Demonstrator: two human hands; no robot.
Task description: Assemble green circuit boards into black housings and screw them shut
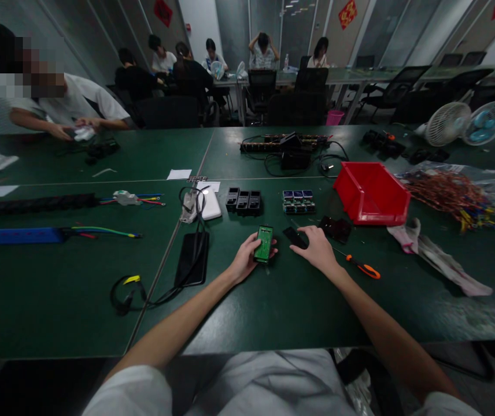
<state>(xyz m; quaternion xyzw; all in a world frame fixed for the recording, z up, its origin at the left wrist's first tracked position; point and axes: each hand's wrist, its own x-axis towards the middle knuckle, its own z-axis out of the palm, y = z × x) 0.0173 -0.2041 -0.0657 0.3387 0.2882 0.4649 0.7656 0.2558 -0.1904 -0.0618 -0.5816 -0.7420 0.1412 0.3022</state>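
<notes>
My left hand (247,256) is closed around a small green circuit board (264,244) that sits in a dark casing, its face turned up. To its right, my right hand (317,248) grips a flat black plastic cover (293,237) between thumb and fingers, just above the table. Dark reddish-black flat pieces (335,229) lie just beyond the right hand. A screwdriver (364,267) with an orange and black handle rests to the right of that wrist. Ahead stand several black housings (244,200) in a group and several small circuit modules (298,201) in rows.
A red bin (373,193) stands at the right, near bundled copper-coloured wires (442,193) and a pale glove (442,260). A phone (192,259) with a black cable and a white power bank (209,203) lie left. A co-worker (74,104) handles parts across the table.
</notes>
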